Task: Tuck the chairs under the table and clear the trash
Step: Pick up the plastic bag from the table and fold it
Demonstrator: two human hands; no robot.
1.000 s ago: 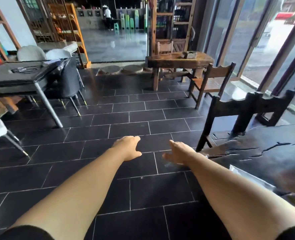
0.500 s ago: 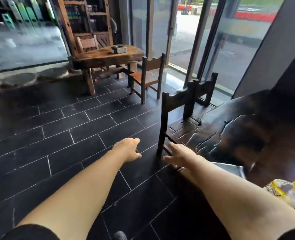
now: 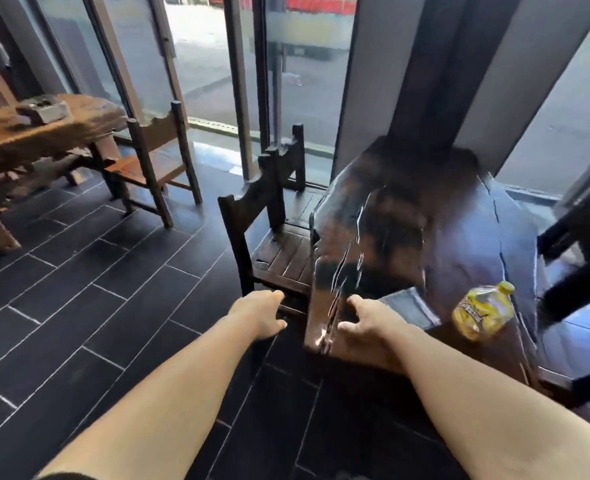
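Observation:
A dark slab table [image 3: 460, 230] fills the right half of the view. A dark wooden chair [image 3: 273, 251] stands at its left side, seat partly under the top. A second dark chair [image 3: 295, 157] stands behind it, a third [image 3: 584, 244] at the table's right. On the table lie a crushed yellow plastic bottle [image 3: 482, 311] and a clear flat wrapper [image 3: 411, 306]. My left hand [image 3: 257, 315] hovers in front of the near chair, fingers loosely curled, holding nothing. My right hand [image 3: 366, 323] is over the table's near corner, empty.
A lighter wooden table [image 3: 44, 129] with a small grey box [image 3: 44, 110] stands at the left, a brown chair [image 3: 155, 161] beside it. Glass doors and a pillar [image 3: 421, 64] lie behind the tables. Dark tiled floor [image 3: 96, 289] spreads to the left.
My view has swung right and moved closer to the dark table; the bottle and wrapper now show fully. Both hands stay outstretched and empty, now near the chair and table corner.

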